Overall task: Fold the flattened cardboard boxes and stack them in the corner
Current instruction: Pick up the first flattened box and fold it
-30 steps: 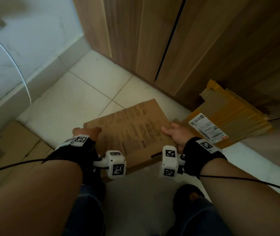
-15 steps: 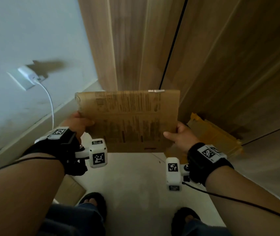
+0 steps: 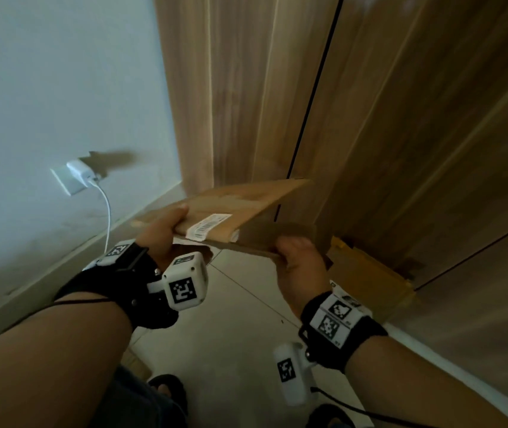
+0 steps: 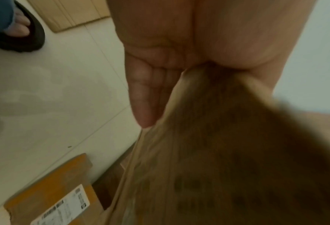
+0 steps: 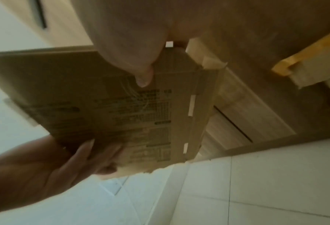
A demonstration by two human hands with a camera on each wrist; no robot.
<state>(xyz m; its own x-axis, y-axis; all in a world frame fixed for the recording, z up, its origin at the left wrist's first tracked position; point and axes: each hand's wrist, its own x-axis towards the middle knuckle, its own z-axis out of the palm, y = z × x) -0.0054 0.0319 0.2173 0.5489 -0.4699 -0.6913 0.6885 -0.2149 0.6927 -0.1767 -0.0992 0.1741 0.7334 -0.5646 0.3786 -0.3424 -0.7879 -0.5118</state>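
I hold a flattened brown cardboard box (image 3: 240, 208) in the air in front of a wooden cabinet, tilted almost level, a white shipping label (image 3: 208, 225) facing up. My left hand (image 3: 161, 233) grips its near left edge, thumb on top and fingers underneath (image 4: 141, 97). My right hand (image 3: 296, 257) grips the near right edge; its thumb (image 5: 143, 73) presses on the printed underside (image 5: 121, 109). A yellow-brown flattened box (image 3: 367, 279) with a label leans on the floor against the cabinet at the right (image 4: 50, 196).
Wooden cabinet doors (image 3: 401, 118) fill the front and right. A white wall (image 3: 45, 88) on the left carries a socket with a white charger (image 3: 78, 173) and its cable. More flat cardboard (image 4: 67, 13) lies on the tiled floor (image 3: 240, 335) by my sandalled feet.
The box was lifted off the floor, held upright with the printed side toward me, and has now tipped away to nearly level, label side up. Both hands kept their hold.
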